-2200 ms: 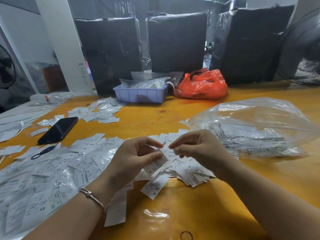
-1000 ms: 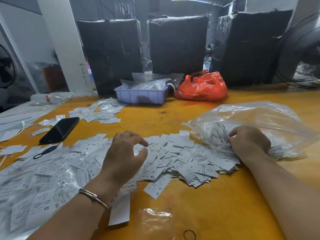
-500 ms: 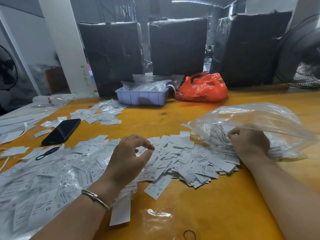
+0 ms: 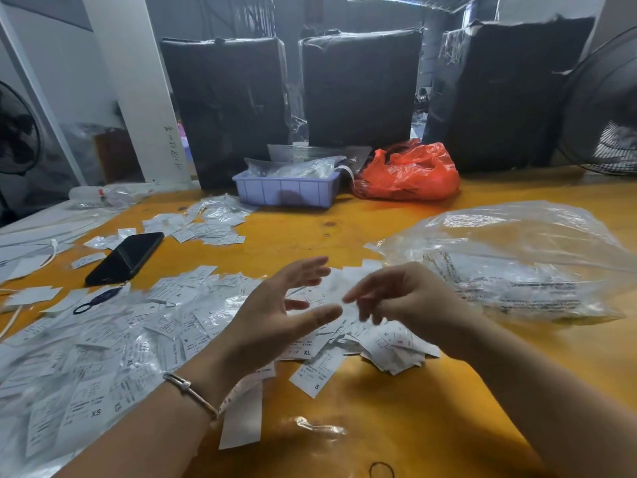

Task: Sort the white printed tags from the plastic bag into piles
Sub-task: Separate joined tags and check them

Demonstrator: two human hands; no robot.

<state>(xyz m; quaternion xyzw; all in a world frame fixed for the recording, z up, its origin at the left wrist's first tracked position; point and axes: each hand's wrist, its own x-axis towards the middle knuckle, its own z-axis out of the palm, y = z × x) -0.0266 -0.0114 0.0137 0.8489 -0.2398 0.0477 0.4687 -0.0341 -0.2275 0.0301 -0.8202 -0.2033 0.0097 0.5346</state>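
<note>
Yellow surface (image 4: 396,419). One clear plastic bag (image 4: 517,257) right, some tags inside. White printed tags (image 4: 144,336), too many to count, spread left and centre, size letters XS, S, XL. Two hands raised above them: left hand (image 4: 275,319) grip spread, palm inward; right hand (image 4: 410,298) blurred, fingers loosely curled, grip can't tell.

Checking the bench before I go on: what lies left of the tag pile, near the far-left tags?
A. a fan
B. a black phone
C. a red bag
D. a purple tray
B: the phone lies flat on the table, left of the tags.
</note>
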